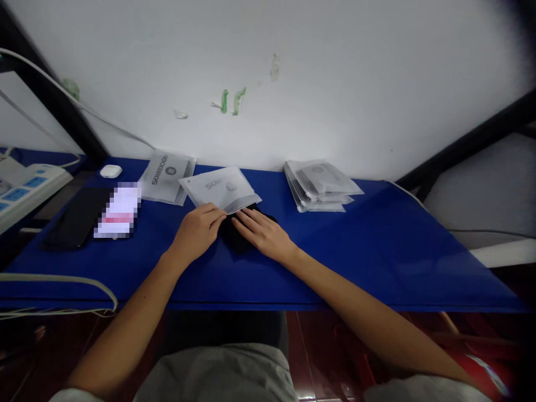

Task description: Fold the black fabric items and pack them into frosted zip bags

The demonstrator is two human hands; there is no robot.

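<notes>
A frosted plastic zip bag [218, 187] with dark print lies tilted on the blue table, its near edge at my hands. My left hand [196, 231] pinches that near edge between thumb and fingers. Folded black cloth [240, 240] sits at the bag's mouth, partly under the edge; how far it reaches inside is hard to see. My right hand [266, 231] lies on the black cloth with its fingers stretched out, fingertips close to the bag's edge.
Another printed bag [167, 178] lies at the back left, and a stack of frosted bags [320, 184] at the back right. On the left are a dark phone [77, 218], a blurred lit screen [118, 209], a white earbud case [111, 171] and a power strip [33, 187]. A cable [84, 277] crosses the front left edge.
</notes>
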